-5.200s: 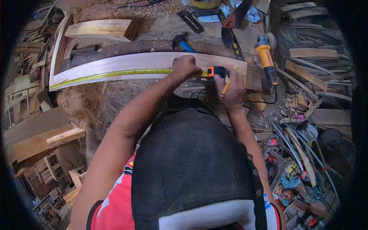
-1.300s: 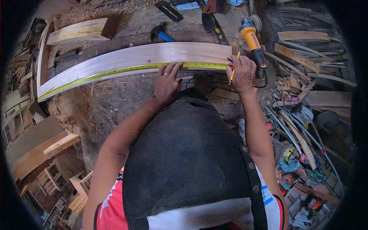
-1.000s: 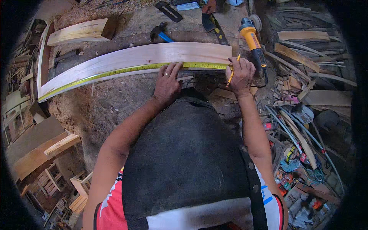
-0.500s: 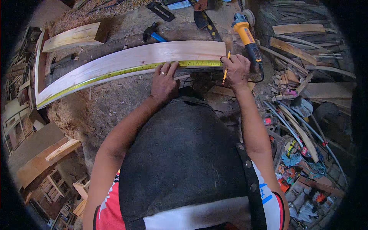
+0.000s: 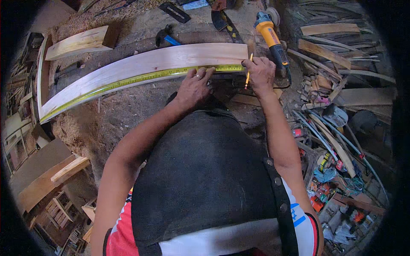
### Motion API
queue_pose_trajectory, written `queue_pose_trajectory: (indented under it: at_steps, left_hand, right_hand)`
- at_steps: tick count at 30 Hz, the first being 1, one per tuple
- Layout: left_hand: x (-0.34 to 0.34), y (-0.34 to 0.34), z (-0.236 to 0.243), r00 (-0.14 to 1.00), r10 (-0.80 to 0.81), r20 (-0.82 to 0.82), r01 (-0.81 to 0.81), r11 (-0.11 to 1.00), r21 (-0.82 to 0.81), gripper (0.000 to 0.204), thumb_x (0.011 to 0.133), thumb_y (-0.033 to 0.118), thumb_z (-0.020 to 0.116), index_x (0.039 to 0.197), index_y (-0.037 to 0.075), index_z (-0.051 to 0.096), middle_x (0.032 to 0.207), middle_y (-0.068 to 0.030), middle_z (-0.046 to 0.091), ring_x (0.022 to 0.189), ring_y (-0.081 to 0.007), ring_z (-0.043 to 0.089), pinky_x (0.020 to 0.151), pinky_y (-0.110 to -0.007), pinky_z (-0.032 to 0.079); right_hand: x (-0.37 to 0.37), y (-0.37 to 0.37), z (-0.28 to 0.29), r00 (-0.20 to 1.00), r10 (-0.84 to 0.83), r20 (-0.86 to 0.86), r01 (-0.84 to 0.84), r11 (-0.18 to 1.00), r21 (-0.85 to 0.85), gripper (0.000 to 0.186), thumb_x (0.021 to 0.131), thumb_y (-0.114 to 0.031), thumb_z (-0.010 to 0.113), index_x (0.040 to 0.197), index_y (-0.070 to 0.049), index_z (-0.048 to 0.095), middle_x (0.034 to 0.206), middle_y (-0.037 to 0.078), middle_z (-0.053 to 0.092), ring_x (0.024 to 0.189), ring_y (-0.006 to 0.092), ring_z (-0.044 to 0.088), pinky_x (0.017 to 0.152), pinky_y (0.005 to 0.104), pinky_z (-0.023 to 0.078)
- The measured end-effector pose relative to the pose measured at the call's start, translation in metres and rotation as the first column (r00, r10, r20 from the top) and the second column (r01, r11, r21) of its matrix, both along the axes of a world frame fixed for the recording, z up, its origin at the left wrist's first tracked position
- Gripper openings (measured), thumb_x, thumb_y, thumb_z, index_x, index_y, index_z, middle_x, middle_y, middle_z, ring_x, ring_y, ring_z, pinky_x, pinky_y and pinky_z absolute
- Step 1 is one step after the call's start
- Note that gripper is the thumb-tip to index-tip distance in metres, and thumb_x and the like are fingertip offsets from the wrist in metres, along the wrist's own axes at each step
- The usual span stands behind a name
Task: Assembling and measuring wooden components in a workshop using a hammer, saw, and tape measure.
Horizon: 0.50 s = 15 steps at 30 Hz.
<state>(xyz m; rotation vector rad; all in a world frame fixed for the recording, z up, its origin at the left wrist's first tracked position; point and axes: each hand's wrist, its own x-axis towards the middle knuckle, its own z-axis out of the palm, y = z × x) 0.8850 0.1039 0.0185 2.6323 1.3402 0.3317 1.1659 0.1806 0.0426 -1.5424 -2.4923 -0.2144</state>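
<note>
A yellow tape measure blade (image 5: 141, 78) runs along the near edge of a long curved pale board (image 5: 171, 56), from its pointed left end toward its square right end. My left hand (image 5: 195, 88), a ring on one finger, is closed over the blade right of the board's middle; its thumb is mostly hidden. At the right end my right hand (image 5: 260, 73) holds a yellow pencil (image 5: 247, 79) between its fingers, close to the blade's end. A dark piece shows at those fingertips, too small to make out.
Beyond the board lie a blue-handled hammer (image 5: 169, 38), a yellow angle grinder (image 5: 270, 36) and a black slotted plate (image 5: 174, 12). A short curved block (image 5: 79, 43) sits far left. Wood strips (image 5: 329, 29) and cluttered tools fill the right. Shavings cover the ground.
My left hand has slid rightward along the blade, nearer to my right hand. The right hand stays at the board's end with the pencil; the whole view has shifted slightly.
</note>
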Motion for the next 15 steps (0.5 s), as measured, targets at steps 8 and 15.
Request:
queue_pose_trajectory:
  at_steps: [8, 15]
  left_hand:
    - [0.014, 0.000, -0.014, 0.998, 0.063, -0.021, -0.064, 0.996, -0.058, 0.072, 0.088, 0.025, 0.072, 0.149, -0.006, 0.049, 0.157, -0.0164, 0.049, 0.135, -0.0335, 0.049, 0.115, -0.048, 0.038]
    - [0.024, 0.002, -0.016, 0.997, 0.056, -0.045, -0.056, 0.998, 0.016, 0.080, 0.086, 0.025, 0.072, 0.154, -0.005, 0.043, 0.142, -0.0154, 0.056, 0.125, -0.0304, 0.053, 0.111, -0.046, 0.039]
  right_hand:
    - [-0.001, 0.001, -0.003, 1.000, -0.009, -0.028, 0.009, 1.000, 0.012, 0.016, 0.089, -0.024, 0.068, 0.100, -0.027, 0.079, 0.098, 0.000, 0.069, 0.104, 0.0252, 0.063, 0.095, 0.0481, 0.042]
    - [-0.001, 0.002, -0.006, 0.999, -0.003, -0.051, 0.006, 0.999, 0.044, 0.012, 0.088, -0.024, 0.069, 0.096, -0.027, 0.078, 0.095, -0.001, 0.069, 0.103, 0.0244, 0.063, 0.095, 0.0481, 0.042]
